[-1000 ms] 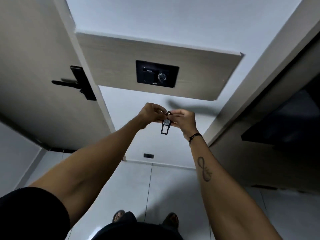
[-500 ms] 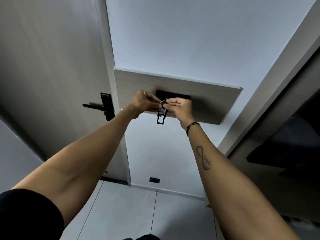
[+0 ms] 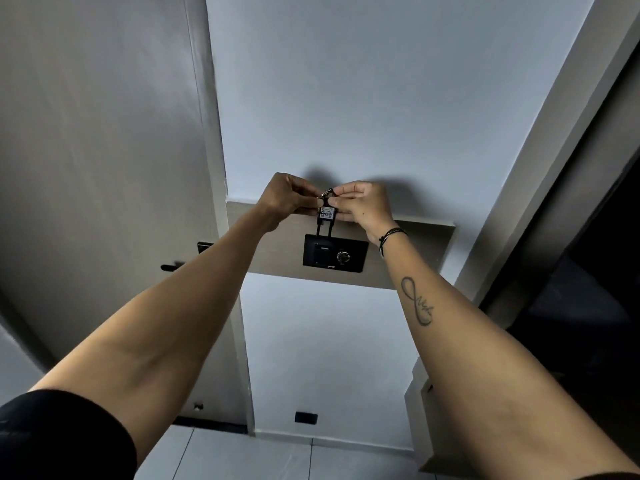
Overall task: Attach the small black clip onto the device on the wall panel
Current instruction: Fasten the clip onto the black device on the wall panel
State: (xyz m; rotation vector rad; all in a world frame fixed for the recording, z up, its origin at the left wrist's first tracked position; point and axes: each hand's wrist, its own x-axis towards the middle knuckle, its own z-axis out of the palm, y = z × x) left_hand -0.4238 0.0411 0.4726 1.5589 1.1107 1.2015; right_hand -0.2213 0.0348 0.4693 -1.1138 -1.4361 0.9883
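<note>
- Step in hand (judged): still prepping/lining up the clip (image 3: pixel 326 216); not yet on the device (image 3: pixel 334 252).
- Left hand (image 3: pixel 284 199): fingers curled, thumb + forefinger pinching the clip's top end, by a small ring (image 3: pixel 327 194).
- Right hand (image 3: pixel 363 205): pinching the same top end from the other side; fingertips (image 3: pixel 341 192) of both hands nearly meet at the ring.
- Clip: small, black, w/ a pale label on its body; two thin legs hang down from it. Held in the air in front of the wood-look wall panel (image 3: pixel 412 251), above the device.
- In head view the leg ends overlap the device's top edge. Cannot tell if touching or just in front of it; no depth cue.
- Device: black rectangular plate set in the panel, w/ a round dial (image 3: pixel 343 257) on its right half and a square part on its left. Clip sits over the left half.
- Where the clip seats on the device: too small/dark to make out.
- Next move (judged): lower clip toward left part of device, keep legs vertical + square to the plate, then push in/down till it catches. Prob. needs one hand to guide the legs, since both now grip only the top.
- Risk (judged): clip swings on the ring, so legs may go in skewed.
- Other: door handle (image 3: pixel 180 263) at left, well apart from the work. Wristband (image 3: pixel 389 235) on right wrist.
</note>
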